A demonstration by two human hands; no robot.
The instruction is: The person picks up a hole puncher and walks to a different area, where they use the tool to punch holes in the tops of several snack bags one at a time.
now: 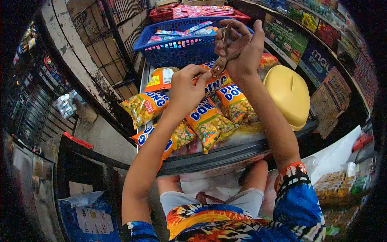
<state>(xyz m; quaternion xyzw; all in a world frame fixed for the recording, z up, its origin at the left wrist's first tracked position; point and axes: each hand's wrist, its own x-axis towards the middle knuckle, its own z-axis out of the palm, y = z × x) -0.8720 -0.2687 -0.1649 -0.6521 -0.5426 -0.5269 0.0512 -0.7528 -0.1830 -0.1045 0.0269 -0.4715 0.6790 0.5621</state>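
My left hand (187,88) is closed in a pinch above the orange snack packs, its fingertips at a small brownish tangle whose exact nature is unclear. Beside it, my right hand (244,50) is raised, palm partly up, with a bunch of brown rubber bands (219,66) hanging from its curled fingers. Several orange and yellow snack packs (209,121) with blue lettering lie below both hands. One pack (147,107) lies to the left, near an orange packet with a white label (162,77).
A blue basket (173,54) with small packets stands behind the packs, with a red tray (161,15) of pink packets farther back. A yellow plastic container (287,97) sits at the right. The dark counter edge (238,147) runs in front; a metal gate stands left.
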